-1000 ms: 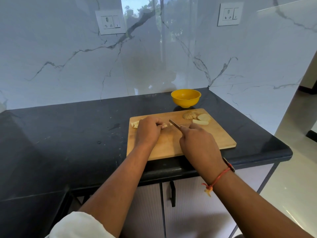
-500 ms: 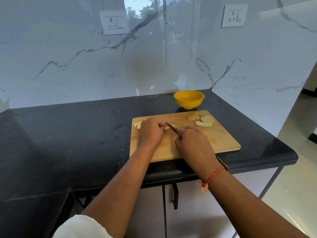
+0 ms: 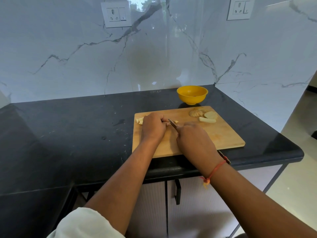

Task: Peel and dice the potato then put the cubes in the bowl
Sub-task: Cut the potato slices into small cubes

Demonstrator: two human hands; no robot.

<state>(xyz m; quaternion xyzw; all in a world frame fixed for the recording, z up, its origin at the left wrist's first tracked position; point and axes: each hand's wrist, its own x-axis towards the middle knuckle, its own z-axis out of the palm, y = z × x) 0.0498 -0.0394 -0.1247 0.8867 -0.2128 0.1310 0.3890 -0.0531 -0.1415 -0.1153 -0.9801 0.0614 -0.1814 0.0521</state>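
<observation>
A wooden cutting board point(image 3: 223, 134) lies on the black counter. My left hand point(image 3: 153, 126) curls over potato strips point(image 3: 139, 121) near the board's far left, and most of them are hidden beneath it. My right hand point(image 3: 193, 138) grips a knife point(image 3: 172, 124) whose blade meets the strips right beside my left fingers. A small cut piece point(image 3: 176, 121) lies just past the blade. Potato slices point(image 3: 208, 116) and a heap of peel point(image 3: 195, 112) sit at the board's far right. The yellow bowl point(image 3: 192, 95) stands behind the board.
The black counter point(image 3: 77, 131) extends left and ends in a front edge below the board. A marble wall with two socket plates point(image 3: 116, 14) rises behind it. The counter's right end drops to a tiled floor point(image 3: 298, 126).
The knife and my right hand have shifted left, closer to my left fingers. A small cut piece now lies beyond the blade. The camera view has tilted slightly.
</observation>
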